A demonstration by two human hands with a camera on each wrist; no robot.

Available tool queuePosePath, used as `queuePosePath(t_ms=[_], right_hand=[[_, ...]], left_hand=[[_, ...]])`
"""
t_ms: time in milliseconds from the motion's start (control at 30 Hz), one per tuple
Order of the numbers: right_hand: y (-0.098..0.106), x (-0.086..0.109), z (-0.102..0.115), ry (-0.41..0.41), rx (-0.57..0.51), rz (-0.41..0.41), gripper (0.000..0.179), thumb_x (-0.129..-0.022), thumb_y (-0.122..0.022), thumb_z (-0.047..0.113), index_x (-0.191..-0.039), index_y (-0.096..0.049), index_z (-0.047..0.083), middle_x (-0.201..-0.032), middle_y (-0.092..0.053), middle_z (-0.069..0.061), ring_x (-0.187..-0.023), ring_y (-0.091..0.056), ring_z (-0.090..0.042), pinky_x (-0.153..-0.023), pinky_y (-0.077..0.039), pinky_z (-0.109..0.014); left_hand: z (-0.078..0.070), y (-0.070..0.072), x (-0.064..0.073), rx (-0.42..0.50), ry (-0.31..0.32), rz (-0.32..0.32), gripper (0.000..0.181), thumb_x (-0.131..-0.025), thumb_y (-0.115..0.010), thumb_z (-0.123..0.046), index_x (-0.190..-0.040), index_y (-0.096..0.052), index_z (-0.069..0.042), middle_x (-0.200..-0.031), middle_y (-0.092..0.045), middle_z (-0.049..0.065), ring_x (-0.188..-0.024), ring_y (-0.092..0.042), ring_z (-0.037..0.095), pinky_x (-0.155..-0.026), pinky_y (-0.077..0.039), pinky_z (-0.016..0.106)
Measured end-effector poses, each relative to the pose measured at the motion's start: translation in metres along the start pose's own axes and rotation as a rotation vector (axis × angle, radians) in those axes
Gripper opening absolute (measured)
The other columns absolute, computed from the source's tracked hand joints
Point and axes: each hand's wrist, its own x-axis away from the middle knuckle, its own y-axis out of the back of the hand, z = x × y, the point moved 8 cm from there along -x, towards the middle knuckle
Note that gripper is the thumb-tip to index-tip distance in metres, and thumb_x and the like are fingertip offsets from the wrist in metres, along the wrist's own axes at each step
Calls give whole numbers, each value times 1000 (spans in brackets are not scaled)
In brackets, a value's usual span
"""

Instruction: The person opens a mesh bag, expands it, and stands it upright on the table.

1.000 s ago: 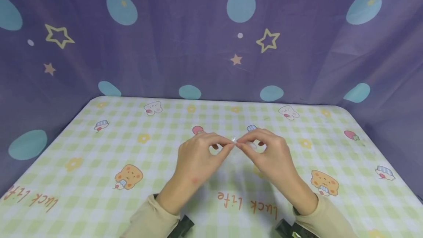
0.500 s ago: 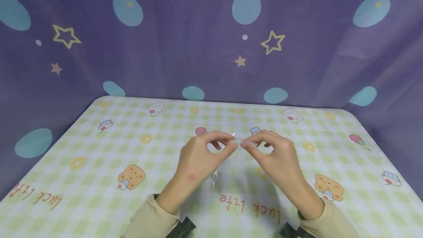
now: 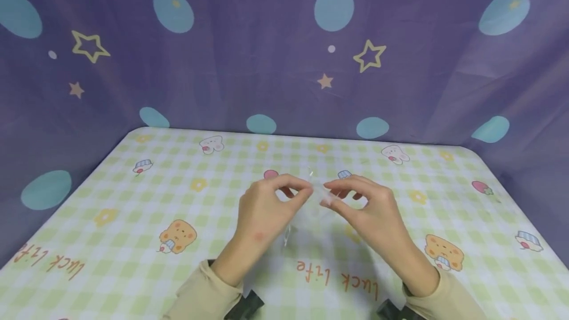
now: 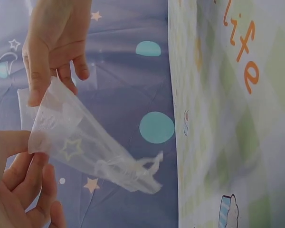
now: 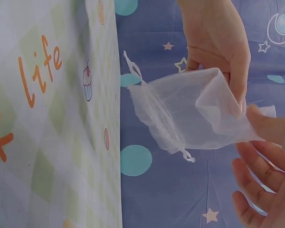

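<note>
A sheer white drawstring pouch (image 5: pixel 180 111) hangs between my two hands above the table. In the head view my left hand (image 3: pixel 268 209) pinches its upper edge between thumb and index finger. My right hand (image 3: pixel 375 206) holds the same edge a little to the right, thumb on the near side and fingers behind. Across the left wrist view the pouch (image 4: pixel 85 135) slopes down, its gathered drawstring end lowest. A cord loop (image 5: pixel 187 156) sticks out at one side of the gathers, with another cord (image 5: pixel 133 66) at the opposite side.
The table wears a green-and-white checked cloth (image 3: pixel 222 270) printed with bears, cupcakes and lettering. Behind it hangs a purple curtain (image 3: pixel 249 63) with stars and blue ovals. Dark straps (image 3: pixel 244 305) show at the sleeve cuffs.
My fingertips, close together a second ago, are now slightly apart, and more of the pouch shows between them. Its cord has come into view below my left hand. The head view has shifted slightly.
</note>
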Motion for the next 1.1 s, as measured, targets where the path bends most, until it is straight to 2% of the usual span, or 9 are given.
queuePosePath(t_ms=[167, 300, 400, 533, 667, 767, 900, 1100], right_hand=[[-1, 0, 1, 11, -17, 25, 27, -78, -85, 13, -103, -77, 15, -91, -71, 12, -82, -63, -6, -72, -50, -34], [-1, 0, 1, -4, -31, 39, 21, -85, -79, 16, -105, -76, 14, -93, -72, 11, -83, -63, -7, -73, -50, -33], [-3, 0, 0, -28, -36, 59, 18, -89, -75, 19, -107, -76, 15, -94, -71, 13, -85, -62, -7, -74, -50, -33], [-6, 0, -1, -48, -22, 81, 20, -89, -76, 23, -108, -76, 17, -92, -70, 14, -84, -62, -5, -73, -50, -35], [-7, 0, -2, -48, -4, 71, 21, -87, -78, 22, -107, -76, 16, -90, -70, 13, -82, -62, -5, -72, -50, -35], [-6, 0, -2, -47, -10, 53, 16, -87, -79, 21, -102, -77, 16, -92, -71, 13, -83, -64, -7, -72, -51, -34], [-2, 0, -1, -24, -35, 2, 6, -85, -79, 15, -90, -76, 16, -90, -71, 13, -84, -65, -8, -73, -51, -30], [7, 1, 2, 34, -50, -81, 14, -80, -82, 6, -79, -74, 17, -83, -71, 13, -81, -66, -8, -72, -48, -26]], left_hand=[[4, 5, -1, 39, 23, -52, 6, -84, -79, -33, -88, -80, -28, -80, -69, -18, -71, -62, 6, -61, -46, 32], [6, 7, -2, 58, 26, -76, 8, -84, -79, -34, -87, -79, -27, -80, -69, -19, -73, -63, 9, -60, -46, 32], [6, 7, -2, 71, 33, -69, 8, -84, -79, -33, -87, -79, -26, -80, -69, -20, -72, -62, 8, -59, -46, 32], [5, 5, -1, 115, 50, -38, 7, -84, -78, -32, -88, -78, -27, -83, -68, -19, -72, -60, 4, -60, -47, 31], [2, 5, 0, 188, 40, -14, 6, -85, -79, -30, -90, -78, -27, -85, -69, -17, -74, -61, 4, -63, -50, 31], [-1, 5, 0, 211, 23, -5, 7, -85, -79, -29, -92, -79, -27, -86, -70, -17, -76, -62, 3, -67, -51, 31], [-3, 7, 1, 162, -4, -14, 7, -85, -80, -29, -92, -79, -28, -84, -70, -18, -76, -63, 4, -67, -51, 30], [-7, 7, 1, 36, -73, -18, 12, -83, -82, -24, -93, -78, -27, -81, -70, -16, -72, -62, 5, -54, -44, 27]])
